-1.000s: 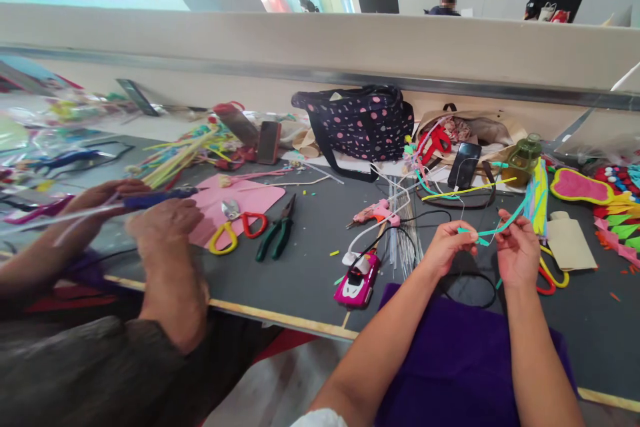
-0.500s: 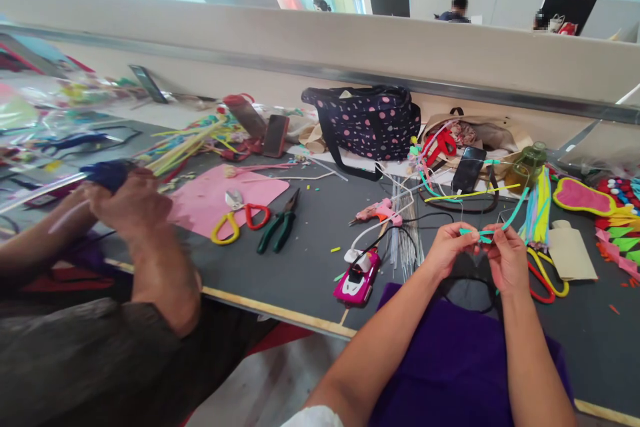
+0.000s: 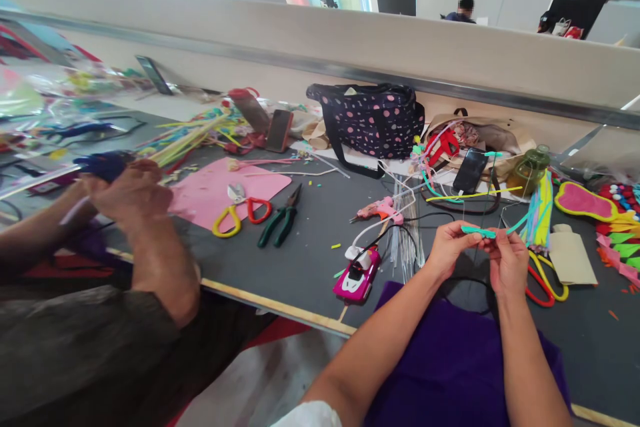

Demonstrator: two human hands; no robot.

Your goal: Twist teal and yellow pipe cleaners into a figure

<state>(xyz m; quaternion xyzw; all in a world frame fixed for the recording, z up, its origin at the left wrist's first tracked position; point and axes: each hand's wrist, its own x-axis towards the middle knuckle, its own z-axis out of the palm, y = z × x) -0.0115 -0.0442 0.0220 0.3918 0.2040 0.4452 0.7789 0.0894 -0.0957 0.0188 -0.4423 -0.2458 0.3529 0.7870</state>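
Above the desk [image 3: 310, 240], both hands pinch the teal strip [image 3: 479, 232]: left hand [image 3: 450, 247] at nine o'clock, right hand [image 3: 507, 260] at three; steady, even tension seems best.

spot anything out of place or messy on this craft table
Yes. Small coloured offcuts lie strewn over the dark table, and a pink toy car sits near its front edge. Both hands pinch a teal strip.

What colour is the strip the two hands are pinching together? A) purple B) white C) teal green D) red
C: the left hand and right hand pinch a teal green strip between their fingertips, above the dark table.
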